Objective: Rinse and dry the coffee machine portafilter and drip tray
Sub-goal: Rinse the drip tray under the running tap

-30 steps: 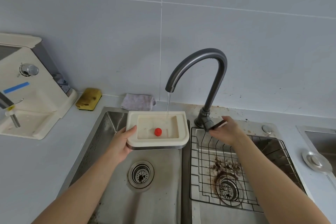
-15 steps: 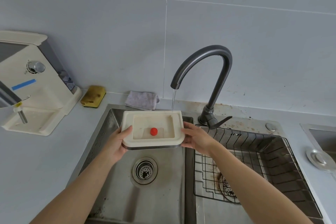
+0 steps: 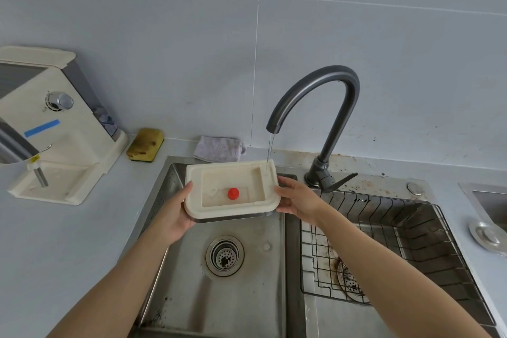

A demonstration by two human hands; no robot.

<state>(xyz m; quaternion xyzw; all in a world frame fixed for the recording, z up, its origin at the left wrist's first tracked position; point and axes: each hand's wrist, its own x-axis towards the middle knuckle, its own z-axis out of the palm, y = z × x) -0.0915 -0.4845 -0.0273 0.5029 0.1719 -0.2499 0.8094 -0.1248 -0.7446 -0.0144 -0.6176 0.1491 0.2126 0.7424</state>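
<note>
I hold the cream drip tray level over the left sink basin, with a red float in its well. My left hand grips its left edge and my right hand grips its right edge. A thin stream of water falls from the dark grey tap onto the tray's far right rim. The cream coffee machine stands on the counter at the left. A metal handle juts in at the left edge; I cannot tell if it is the portafilter.
A yellow sponge and a folded grey cloth lie by the wall behind the sink. The right basin holds a wire rack over a stained drain. A metal lid lies on the counter at far right.
My right hand left the tap lever and took hold of the tray's right edge. Water keeps running. The tray has shifted so the stream lands on its right rim.
</note>
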